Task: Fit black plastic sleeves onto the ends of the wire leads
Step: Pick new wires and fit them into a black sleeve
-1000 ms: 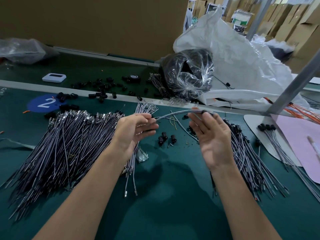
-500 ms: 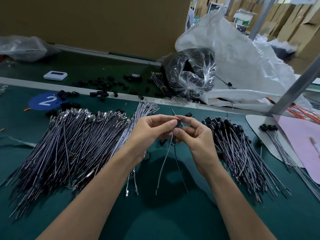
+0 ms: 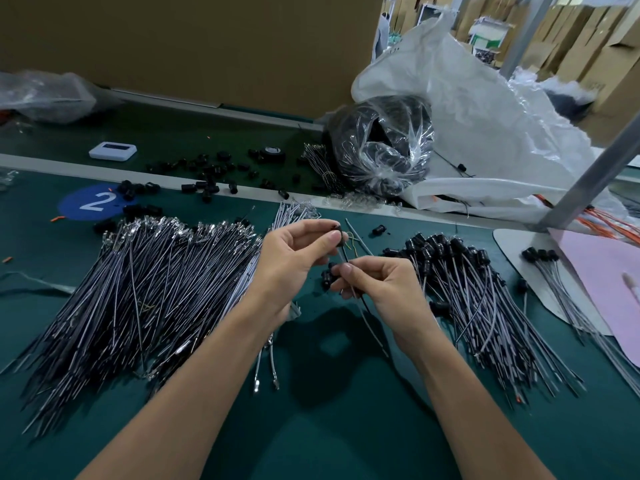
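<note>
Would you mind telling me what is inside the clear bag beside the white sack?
The clear bag holds a black mass; its crinkled, shiny film hides what the pieces are.

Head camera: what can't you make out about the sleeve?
Head view: whether the wire lead sits inside the black sleeve; left hand fingertips cover it.
Head view: how many leads the right hand pinches; fingers hide them.
Head view: pink sheet, cut by right edge.

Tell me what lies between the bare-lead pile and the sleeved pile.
Head view: the left hand pinching a black sleeve, the right hand pinching a wire lead, and loose sleeves on the green mat beneath.
</note>
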